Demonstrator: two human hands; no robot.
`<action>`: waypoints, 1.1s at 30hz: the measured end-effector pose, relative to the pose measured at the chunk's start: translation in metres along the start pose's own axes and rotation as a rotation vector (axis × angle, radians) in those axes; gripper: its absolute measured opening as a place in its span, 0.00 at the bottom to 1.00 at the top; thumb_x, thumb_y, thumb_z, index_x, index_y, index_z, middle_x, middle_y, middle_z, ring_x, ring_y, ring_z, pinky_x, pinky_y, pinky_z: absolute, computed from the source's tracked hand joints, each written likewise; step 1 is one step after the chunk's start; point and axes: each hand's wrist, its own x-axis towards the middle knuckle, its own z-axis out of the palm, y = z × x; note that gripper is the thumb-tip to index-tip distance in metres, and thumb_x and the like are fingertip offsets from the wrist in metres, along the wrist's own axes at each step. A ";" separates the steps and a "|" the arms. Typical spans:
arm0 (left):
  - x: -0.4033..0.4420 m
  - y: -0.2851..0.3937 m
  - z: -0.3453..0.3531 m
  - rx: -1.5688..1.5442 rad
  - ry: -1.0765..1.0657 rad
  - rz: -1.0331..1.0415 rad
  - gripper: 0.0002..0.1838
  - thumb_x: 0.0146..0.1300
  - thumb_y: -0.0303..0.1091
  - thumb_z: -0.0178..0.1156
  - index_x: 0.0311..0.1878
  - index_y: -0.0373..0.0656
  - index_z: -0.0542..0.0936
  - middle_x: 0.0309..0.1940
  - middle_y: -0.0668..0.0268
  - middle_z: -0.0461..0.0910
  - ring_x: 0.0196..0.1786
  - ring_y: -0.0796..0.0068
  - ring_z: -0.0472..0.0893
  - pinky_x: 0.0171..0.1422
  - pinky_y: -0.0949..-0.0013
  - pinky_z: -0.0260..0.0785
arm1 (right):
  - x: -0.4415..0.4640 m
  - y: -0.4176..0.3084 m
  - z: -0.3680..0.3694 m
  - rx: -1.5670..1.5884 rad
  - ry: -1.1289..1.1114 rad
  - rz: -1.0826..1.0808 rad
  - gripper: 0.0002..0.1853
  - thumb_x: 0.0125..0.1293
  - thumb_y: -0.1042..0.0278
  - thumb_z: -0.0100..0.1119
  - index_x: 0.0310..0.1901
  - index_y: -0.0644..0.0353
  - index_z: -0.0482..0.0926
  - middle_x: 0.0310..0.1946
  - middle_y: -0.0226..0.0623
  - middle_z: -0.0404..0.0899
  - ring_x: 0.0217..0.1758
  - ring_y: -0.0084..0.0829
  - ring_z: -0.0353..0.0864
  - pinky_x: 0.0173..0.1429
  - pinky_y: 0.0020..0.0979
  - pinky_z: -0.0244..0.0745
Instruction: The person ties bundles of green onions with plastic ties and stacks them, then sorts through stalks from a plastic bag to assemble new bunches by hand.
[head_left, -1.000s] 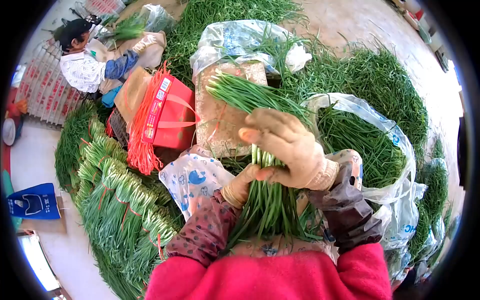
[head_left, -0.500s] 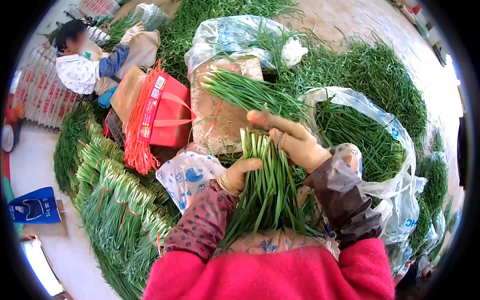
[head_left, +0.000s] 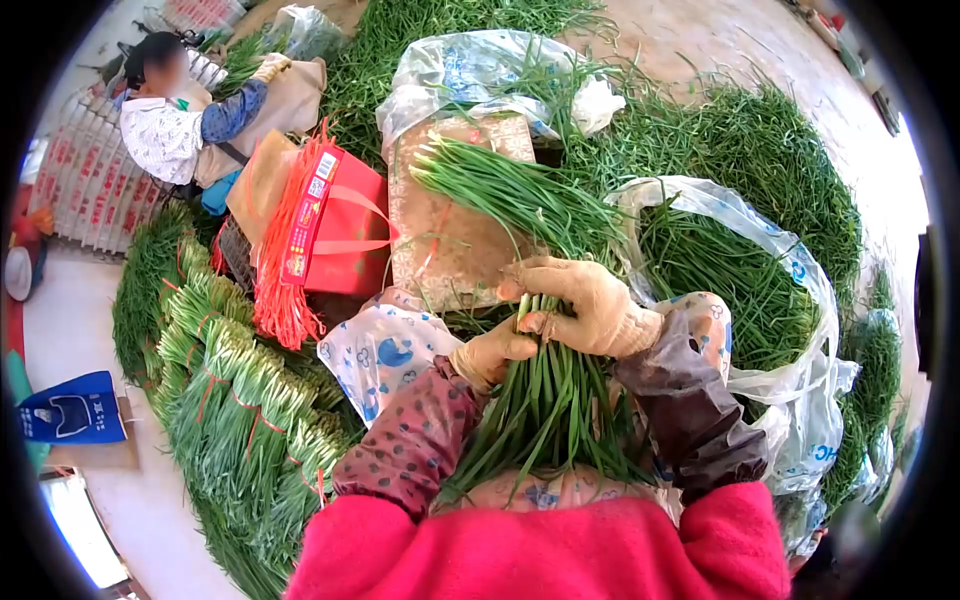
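A bunch of garlic chives (head_left: 550,410) hangs over my lap, its pale cut ends up. My gloved left hand (head_left: 494,357) is closed around its left side, thumb across the stalks. From the right, my gloved right hand (head_left: 583,308) curls its fingers and thumb over the top of the bunch and hides most of the cut ends. Beyond my hands, a loose heap of chives (head_left: 500,187) lies on a patterned board (head_left: 450,270), leaves pointing right.
Left of the board stands a red box (head_left: 350,235) draped with red ties (head_left: 275,290). Tied chive bundles (head_left: 240,400) are stacked at left. An open plastic bag (head_left: 825,370) of chives stands right. A co-worker (head_left: 170,120) sits at upper left.
My right hand has come down from above the bunch and closed over its cut ends. My left hand has shifted slightly right, still holding the chives.
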 end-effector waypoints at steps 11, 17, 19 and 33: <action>-0.014 0.006 0.048 0.207 0.481 0.231 0.21 0.49 0.17 0.66 0.49 0.40 0.77 0.41 0.68 0.80 0.43 0.75 0.79 0.47 0.70 0.73 | 0.022 -0.010 0.015 -0.642 0.409 0.003 0.29 0.61 0.50 0.53 0.60 0.58 0.68 0.53 0.47 0.73 0.55 0.51 0.71 0.61 0.49 0.60; -0.041 0.043 0.076 0.163 0.656 0.561 0.13 0.54 0.27 0.63 0.43 0.40 0.76 0.36 0.60 0.79 0.37 0.69 0.80 0.43 0.65 0.75 | 0.001 0.021 0.080 0.428 0.466 0.288 0.23 0.72 0.57 0.47 0.63 0.61 0.66 0.52 0.50 0.77 0.57 0.38 0.76 0.58 0.32 0.70; -0.062 0.077 0.077 0.288 0.700 0.745 0.16 0.55 0.32 0.61 0.46 0.40 0.74 0.34 0.58 0.78 0.37 0.66 0.80 0.43 0.62 0.75 | -0.026 0.019 0.095 0.443 0.040 0.464 0.22 0.70 0.61 0.49 0.64 0.55 0.67 0.54 0.43 0.77 0.57 0.35 0.77 0.59 0.31 0.71; -0.056 0.146 0.140 1.307 0.762 1.149 0.27 0.56 0.20 0.58 0.60 0.33 0.64 0.43 0.53 0.77 0.43 0.66 0.78 0.54 0.65 0.70 | 0.068 -0.062 -0.007 0.016 0.366 -0.339 0.58 0.37 0.60 0.78 0.70 0.62 0.52 0.64 0.58 0.61 0.67 0.50 0.64 0.67 0.39 0.63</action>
